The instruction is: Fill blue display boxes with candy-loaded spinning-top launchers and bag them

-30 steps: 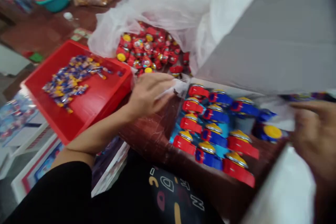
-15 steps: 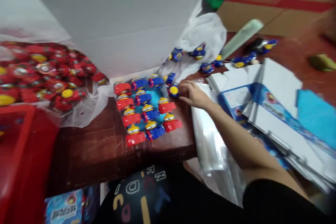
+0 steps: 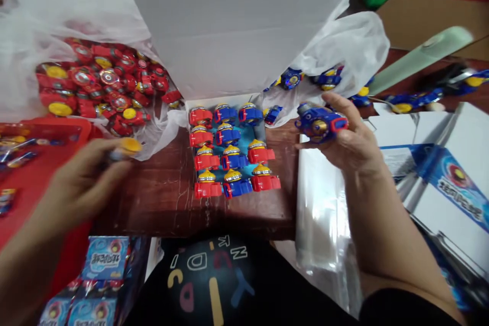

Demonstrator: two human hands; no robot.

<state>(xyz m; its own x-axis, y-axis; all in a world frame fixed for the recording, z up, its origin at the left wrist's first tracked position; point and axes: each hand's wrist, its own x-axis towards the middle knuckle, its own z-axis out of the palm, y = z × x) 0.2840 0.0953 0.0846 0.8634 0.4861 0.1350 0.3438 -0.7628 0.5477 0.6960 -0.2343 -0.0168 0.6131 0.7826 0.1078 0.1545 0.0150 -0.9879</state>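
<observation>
My right hand [image 3: 355,147] is closed around a blue toy launcher [image 3: 319,123] with a gold round centre and a red-edged end, raised right of the box. Over the red crate's near side, my left hand [image 3: 86,181] pinches a small yellow and silver spinning top [image 3: 129,146], slightly blurred. Between the hands stands an open box [image 3: 189,112] lined in light blue. Rows of toys fill much of it: red launchers [image 3: 202,163] and blue launchers [image 3: 237,187], most with yellow and silver tops. A gap shows in the right column.
At left, a plastic bag [image 3: 153,135] spills many red launchers, beside a red crate [image 3: 72,127]. Another white bag [image 3: 355,41] with blue launchers lies at back right. Clear plastic sleeves [image 3: 319,198] and printed cartons [image 3: 446,183] are on the right. Blue printed packs [image 3: 105,260] sit lower left.
My right hand has lifted a blue launcher from beside the box and moved right with it. My left hand has come into view holding a spinning top. The view has shifted.
</observation>
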